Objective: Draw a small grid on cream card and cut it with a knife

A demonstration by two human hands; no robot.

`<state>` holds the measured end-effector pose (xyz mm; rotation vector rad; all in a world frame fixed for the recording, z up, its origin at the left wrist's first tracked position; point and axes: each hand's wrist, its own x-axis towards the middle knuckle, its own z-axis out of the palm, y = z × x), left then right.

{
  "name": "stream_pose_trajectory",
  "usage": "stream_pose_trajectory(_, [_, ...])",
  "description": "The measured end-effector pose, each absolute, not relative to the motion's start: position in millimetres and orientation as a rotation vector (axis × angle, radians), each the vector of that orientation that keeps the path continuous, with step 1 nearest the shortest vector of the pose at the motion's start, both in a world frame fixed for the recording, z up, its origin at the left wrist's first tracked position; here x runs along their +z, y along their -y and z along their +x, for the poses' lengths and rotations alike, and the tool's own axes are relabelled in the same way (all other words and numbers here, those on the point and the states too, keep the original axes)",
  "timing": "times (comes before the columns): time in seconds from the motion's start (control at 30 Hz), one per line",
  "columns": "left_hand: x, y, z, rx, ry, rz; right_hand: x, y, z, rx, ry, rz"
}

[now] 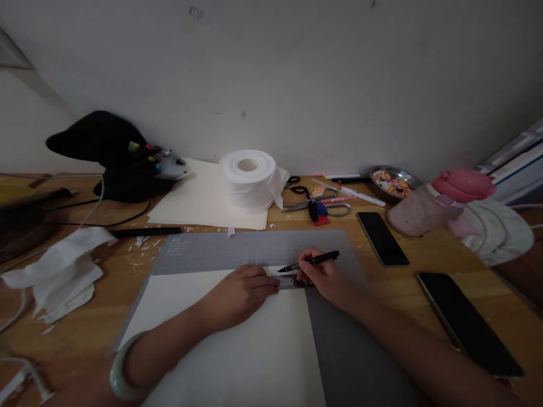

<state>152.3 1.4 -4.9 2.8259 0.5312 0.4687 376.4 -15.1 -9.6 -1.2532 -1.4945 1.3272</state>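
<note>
Your right hand [319, 274] pinches a black pen [309, 262] while your left hand [244, 293], fingers close together, presses on the white paper [237, 350].

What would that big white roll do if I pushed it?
The white roll would probably slide, not roll away, because it stands on its flat end. It looks wide and low, so tipping seems unlikely. Its loose end hangs in folds, so that part should feel floppy.
</note>
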Motion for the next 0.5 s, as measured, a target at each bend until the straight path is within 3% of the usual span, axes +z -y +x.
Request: stream_pose_trajectory(0.5, [-4.6,-1.1,151.7,0.503,-0.533,2.814,-3.2,15.4,375.3,1.406,1.484,-1.239])
